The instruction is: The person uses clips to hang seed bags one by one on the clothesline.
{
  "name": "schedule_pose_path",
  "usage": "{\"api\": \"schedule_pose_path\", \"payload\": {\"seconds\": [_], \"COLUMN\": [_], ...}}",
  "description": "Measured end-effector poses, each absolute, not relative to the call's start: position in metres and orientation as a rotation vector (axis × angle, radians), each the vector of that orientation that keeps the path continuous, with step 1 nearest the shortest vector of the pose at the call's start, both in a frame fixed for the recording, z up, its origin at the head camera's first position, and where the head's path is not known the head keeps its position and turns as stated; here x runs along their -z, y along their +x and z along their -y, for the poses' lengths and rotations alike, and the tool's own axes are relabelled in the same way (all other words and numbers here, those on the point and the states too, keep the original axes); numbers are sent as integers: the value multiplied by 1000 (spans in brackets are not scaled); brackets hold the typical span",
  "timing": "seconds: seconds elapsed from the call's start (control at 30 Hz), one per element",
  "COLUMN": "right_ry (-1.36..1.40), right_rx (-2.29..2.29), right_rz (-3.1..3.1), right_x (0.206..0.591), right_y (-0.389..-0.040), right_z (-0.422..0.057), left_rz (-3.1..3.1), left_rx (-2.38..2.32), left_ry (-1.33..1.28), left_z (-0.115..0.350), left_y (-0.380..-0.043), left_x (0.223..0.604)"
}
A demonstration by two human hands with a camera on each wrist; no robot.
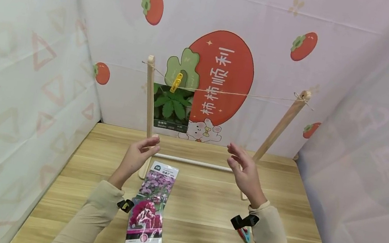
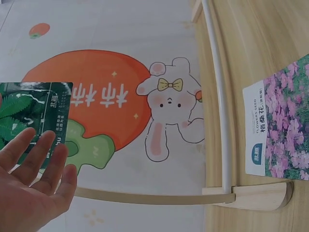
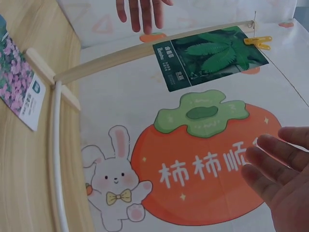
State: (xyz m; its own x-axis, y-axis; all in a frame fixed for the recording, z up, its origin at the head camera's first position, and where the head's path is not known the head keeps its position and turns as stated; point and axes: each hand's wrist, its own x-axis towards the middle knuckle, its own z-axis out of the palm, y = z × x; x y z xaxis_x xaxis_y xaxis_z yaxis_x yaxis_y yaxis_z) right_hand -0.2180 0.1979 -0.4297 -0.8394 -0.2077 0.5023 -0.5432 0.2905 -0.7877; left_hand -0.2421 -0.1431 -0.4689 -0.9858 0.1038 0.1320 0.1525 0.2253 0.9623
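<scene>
My left hand [image 1: 138, 156] is raised beside the left wooden post, its fingers loosely bent and holding nothing. On the other side, my right hand [image 1: 244, 173] hovers near the right post, likewise holding nothing. A green seed packet [image 1: 171, 109] with a leaf picture hangs from the string [image 1: 237, 94], held by a yellow clothespin [image 1: 176, 82]. Below my left hand, a seed packet with pink-purple flowers [image 1: 158, 183] lies on the table, partly under a packet with a magenta flower [image 1: 145, 228]. Red and blue clothespins [image 1: 245, 235] lie by the right wrist, partly hidden.
The string runs between two wooden posts [image 1: 149, 101] [image 1: 282, 124], joined low down by a white rod [image 1: 192, 162]. Printed cloth walls [image 1: 264, 64] enclose the wooden table [image 1: 203, 208] at the back and both sides.
</scene>
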Motion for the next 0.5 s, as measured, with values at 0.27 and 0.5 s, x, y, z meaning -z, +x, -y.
{"api": "schedule_pose_path", "payload": {"seconds": [0.27, 0.5], "right_ry": [628, 568], "right_rx": [-1525, -1528], "right_rz": [2285, 2322], "right_x": [440, 451], "right_y": [-216, -207], "right_z": [-207, -206], "left_rz": [2433, 2485], "left_rx": [1901, 1926], "left_ry": [-270, -181], "left_z": [147, 145], "left_y": [-235, -228], "left_x": [479, 491]}}
